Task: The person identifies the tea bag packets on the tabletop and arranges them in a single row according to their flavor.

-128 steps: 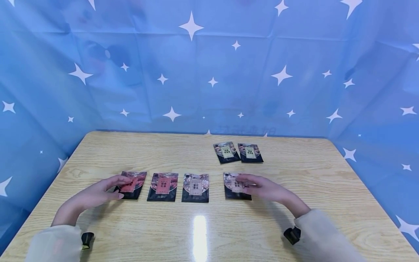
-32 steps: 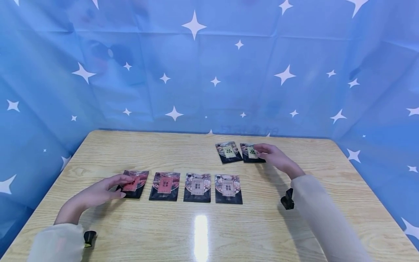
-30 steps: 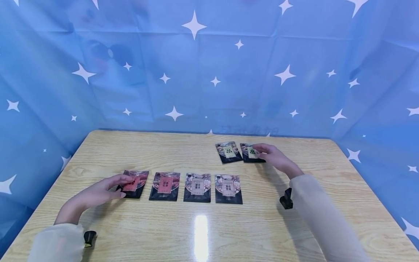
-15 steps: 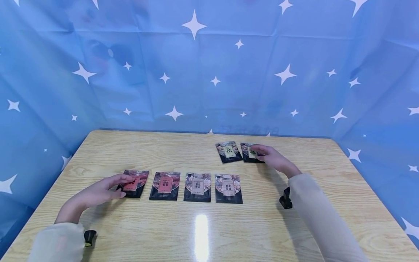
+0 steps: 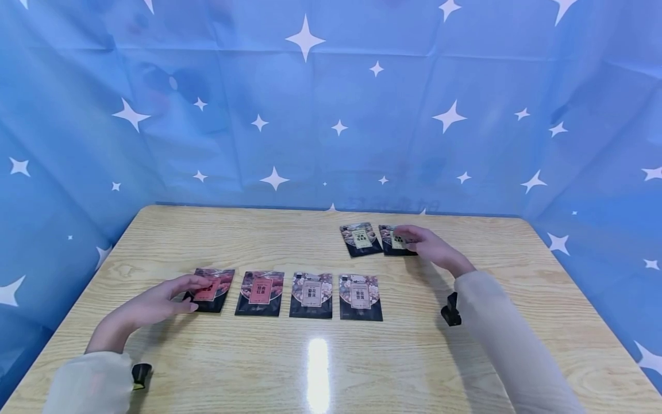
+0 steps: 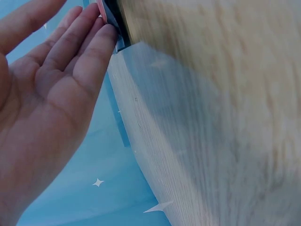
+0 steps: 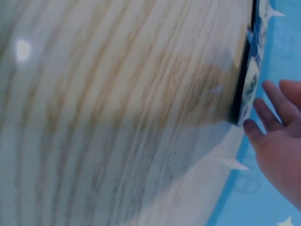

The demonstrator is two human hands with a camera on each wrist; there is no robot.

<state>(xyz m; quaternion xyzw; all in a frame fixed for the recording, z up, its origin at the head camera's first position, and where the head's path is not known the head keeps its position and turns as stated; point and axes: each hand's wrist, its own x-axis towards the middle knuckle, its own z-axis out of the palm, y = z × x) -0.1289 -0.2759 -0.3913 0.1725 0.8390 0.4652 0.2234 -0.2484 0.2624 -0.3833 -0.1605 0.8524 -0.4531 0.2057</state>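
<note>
In the head view, my left hand rests its fingertips on the leftmost red-labelled tea sachet, partly covering it. The left wrist view has those fingers extended at the sachet's edge. My right hand reaches to the back, its fingers lightly bent over the right green-labelled tea sachet. From the right wrist, the fingertips appear right at that sachet's edge. Immediately left of it lies a slightly tilted green-labelled sachet.
A front row continues with a second red-labelled sachet and two pink-labelled flowered sachets, one left and one right. All lie flat on the wooden table. A blue starred cloth hangs behind and beside it.
The right pink-labelled sachet has slid left, nearer its twin. My right hand has left it for the right green-labelled sachet, lately edging slightly left there. My left hand stays put.
</note>
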